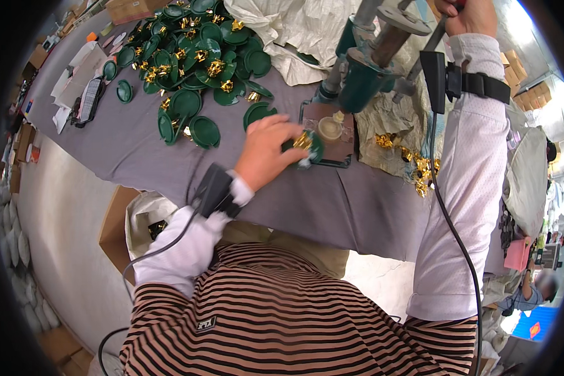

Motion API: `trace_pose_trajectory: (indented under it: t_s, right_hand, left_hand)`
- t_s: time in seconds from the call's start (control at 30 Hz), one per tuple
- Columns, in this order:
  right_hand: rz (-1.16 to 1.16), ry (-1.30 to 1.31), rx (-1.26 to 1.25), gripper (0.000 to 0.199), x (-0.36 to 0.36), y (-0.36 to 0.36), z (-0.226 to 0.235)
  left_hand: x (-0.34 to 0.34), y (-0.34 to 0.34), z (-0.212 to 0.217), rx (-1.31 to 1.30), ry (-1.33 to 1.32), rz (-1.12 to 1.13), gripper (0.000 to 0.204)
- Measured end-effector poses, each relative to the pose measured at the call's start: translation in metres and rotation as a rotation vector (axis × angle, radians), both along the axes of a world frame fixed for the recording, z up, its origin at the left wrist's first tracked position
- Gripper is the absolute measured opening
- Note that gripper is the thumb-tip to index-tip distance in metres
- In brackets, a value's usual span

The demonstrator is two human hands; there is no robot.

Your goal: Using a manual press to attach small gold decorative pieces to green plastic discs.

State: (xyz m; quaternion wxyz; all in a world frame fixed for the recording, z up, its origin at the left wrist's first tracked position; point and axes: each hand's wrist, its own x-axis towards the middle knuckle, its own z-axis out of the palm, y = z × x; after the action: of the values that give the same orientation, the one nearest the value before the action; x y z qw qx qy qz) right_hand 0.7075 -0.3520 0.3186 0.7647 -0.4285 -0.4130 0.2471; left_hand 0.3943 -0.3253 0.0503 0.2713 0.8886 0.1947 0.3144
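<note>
Grey cloth covers the long workbench (131,147) that runs across the middle of my frame, with a pale concrete floor (62,219) below it at lower left and an open cardboard box (116,229) lined with a white bag tucked under its edge. Upper centre, a crumpled white sheet (294,31) lies behind a green hand press (363,72) with a grey lever (423,53) rising toward the top right. Upper left of centre, a heap of dark green round discs (194,56), many carrying gold foil bows, spreads over the cloth, and a few loose ones trail down toward the bench's near edge. Right of the press, scraps of gold foil (413,160) are scattered on a wrinkled sheet. My left hand (263,153), at the frame's centre, is closed over a green disc with a gold bow (307,145), holding it at the left edge of the press's brown base plate (332,135), just beside a small cream cup-shaped die (329,127) seated in that plate. My right hand (467,15), at the top right, is wrapped around the top of the lever; its fingers are cut off by the frame's edge. The two hands are well apart. Black sensor units are strapped to both wrists, each trailing a black cable (457,238) toward my striped shirt at the bottom.
</note>
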Motion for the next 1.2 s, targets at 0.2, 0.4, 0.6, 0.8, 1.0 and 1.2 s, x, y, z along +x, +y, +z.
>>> trace_pose_trajectory:
  t_s: [0.2,0.4,0.6,0.8,1.0,1.2]
  right_hand:
    - [-0.021,-0.007,0.083,0.015,-0.007,0.003,-0.006]
    - [-0.098,0.009,0.053,0.013,-0.009,0.004,-0.005]
    - [-0.047,0.02,0.087,0.014,-0.006,0.004,-0.009]
    - [-0.047,-0.035,0.085,0.018,-0.008,0.0,-0.005]
    - [-0.033,-0.072,0.108,0.021,-0.005,0.004,-0.011]
    - [-0.015,-0.078,0.094,0.023,-0.009,0.005,-0.009]
  left_hand:
    - [-0.081,0.016,-0.004,0.145,0.21,-0.057,0.038]
    - [-0.041,0.055,-0.002,0.025,-0.037,0.334,0.038]
    - [-0.061,0.042,0.004,0.218,0.216,0.01,0.026]
    - [-0.076,0.044,0.007,0.023,0.093,-0.054,0.028]
    - [-0.026,0.041,0.013,-0.266,0.192,-0.021,0.022]
    - [0.015,0.027,0.009,-0.062,0.073,0.015,0.021]
